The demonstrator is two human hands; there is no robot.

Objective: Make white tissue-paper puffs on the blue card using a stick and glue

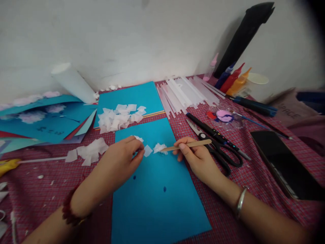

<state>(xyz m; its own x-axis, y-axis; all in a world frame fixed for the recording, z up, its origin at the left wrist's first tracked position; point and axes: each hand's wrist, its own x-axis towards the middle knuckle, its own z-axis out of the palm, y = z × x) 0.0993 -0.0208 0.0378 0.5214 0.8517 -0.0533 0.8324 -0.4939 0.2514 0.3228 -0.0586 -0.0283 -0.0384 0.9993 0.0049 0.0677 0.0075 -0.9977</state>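
A blue sheet (157, 203) lies on the checked cloth, with two dark blue spots on it. My right hand (194, 154) is closed round a flat wooden stick (195, 143), whose left tip touches a crumpled white paper piece (159, 147) on the sheet. Over the sheet's upper left part, my left hand (127, 156) has its fingers bent together; what its fingertips hold, if anything, cannot be made out. Between the hands lies a flat white paper square (148, 150). Another bit of white paper (138, 138) shows just behind my left fingertips.
White paper squares (118, 118) are heaped on a second blue stack (132, 95). Right of the sheet lie scissors (220, 149), a black pen (203, 125), a paint palette (224, 117) and a phone (284, 162). A glue gun (8, 166) is at far left.
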